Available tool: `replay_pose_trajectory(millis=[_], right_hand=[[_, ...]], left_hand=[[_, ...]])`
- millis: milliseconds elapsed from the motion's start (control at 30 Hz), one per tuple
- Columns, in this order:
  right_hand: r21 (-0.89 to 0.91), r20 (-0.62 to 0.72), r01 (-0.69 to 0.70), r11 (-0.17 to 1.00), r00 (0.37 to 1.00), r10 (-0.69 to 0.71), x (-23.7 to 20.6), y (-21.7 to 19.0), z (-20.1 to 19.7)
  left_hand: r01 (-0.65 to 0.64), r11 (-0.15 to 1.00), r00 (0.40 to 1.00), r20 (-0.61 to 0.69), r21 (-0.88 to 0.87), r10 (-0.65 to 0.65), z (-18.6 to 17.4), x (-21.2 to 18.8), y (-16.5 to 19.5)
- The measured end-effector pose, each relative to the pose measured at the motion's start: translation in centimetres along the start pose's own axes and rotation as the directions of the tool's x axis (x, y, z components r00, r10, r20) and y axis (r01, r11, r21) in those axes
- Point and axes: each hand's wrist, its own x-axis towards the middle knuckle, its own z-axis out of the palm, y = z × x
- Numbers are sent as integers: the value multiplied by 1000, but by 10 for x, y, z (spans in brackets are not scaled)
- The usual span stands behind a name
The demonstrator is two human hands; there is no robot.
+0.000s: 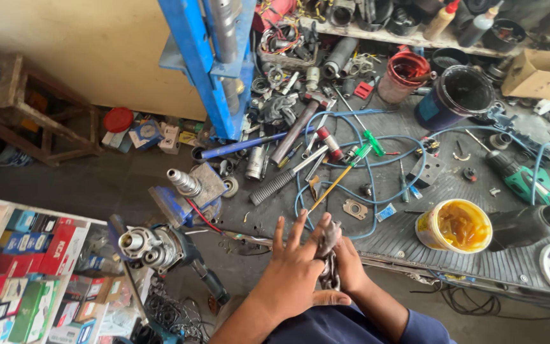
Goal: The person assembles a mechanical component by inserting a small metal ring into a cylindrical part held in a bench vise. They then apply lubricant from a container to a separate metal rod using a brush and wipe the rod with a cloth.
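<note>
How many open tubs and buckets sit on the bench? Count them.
3: a yellow grease tub at the front, a red bucket and a dark bucket behind. Clutter may hide more.

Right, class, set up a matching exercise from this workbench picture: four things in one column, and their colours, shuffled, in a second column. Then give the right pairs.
Things:
1. tub of grease
2. power drill
3. press frame
4. round lid

Colours:
A. red
B. blue
C. yellow
D. green

Pairs: 1-C, 2-D, 3-B, 4-A
</note>
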Motion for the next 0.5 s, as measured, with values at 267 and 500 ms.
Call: replay_pose_trajectory(millis=[267, 500], right_hand=[[485, 218, -321, 813, 945, 243, -13, -17, 20], [521, 474, -420, 743, 866, 157, -39, -18, 55]], left_hand=[[-116, 992, 928, -352, 43, 124, -9, -15, -1], [-80, 995, 974, -206, 66, 92, -20, -30, -18]])
